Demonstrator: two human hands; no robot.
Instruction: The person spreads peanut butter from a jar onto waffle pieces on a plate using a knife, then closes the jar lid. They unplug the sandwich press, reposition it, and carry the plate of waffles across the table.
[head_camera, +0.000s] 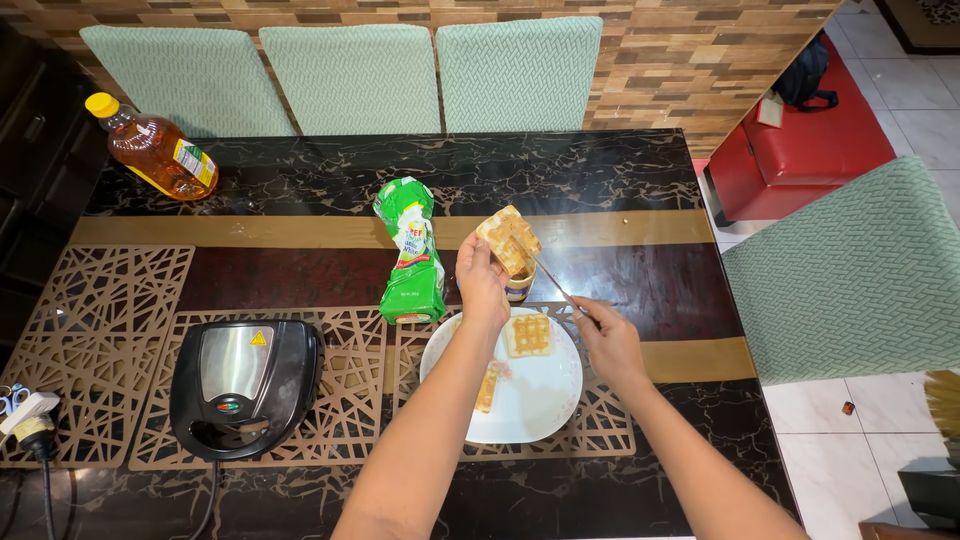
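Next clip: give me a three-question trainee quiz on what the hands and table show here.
1. True or false: the left hand holds a waffle piece up above the table.
2. What does the right hand hold? A) a fork B) a knife C) a spoon
3. How many waffle pieces lie on the white plate?

Key
1. True; the grip is at the piece's lower edge, over a small jar.
2. B; its tip reaches toward the held piece.
3. Two: a square one near the top, a narrower one at the left.
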